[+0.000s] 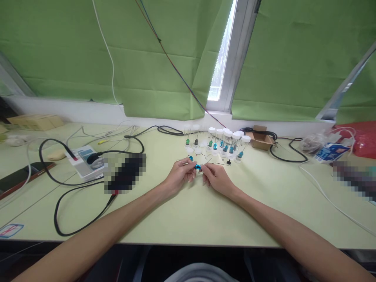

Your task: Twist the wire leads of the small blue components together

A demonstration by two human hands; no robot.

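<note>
My left hand (179, 175) is closed, its thumb and fingers pinching a small shiny blue part (197, 167). A second blue piece (190, 158) and a thin rod (182, 162) show at the back of that hand. Close on the right, my right hand (217, 178) is closed too, its fingertips meeting the blue part's right end. What it grips is too small to make out. Just behind the hands, several clear tubes (241, 149) with white caps stand upright, holding blue or green pieces on thin stems. Small rods and a black knob-like piece (228, 161) lie before them.
An open cardboard box (261, 139) stands behind the tubes at right. Leftward are a white power strip (88, 162), looping black cables (55, 211) and a blurred dark object (125, 172). A blue-and-white packet (331, 152) and red bag (364, 139) lie far right.
</note>
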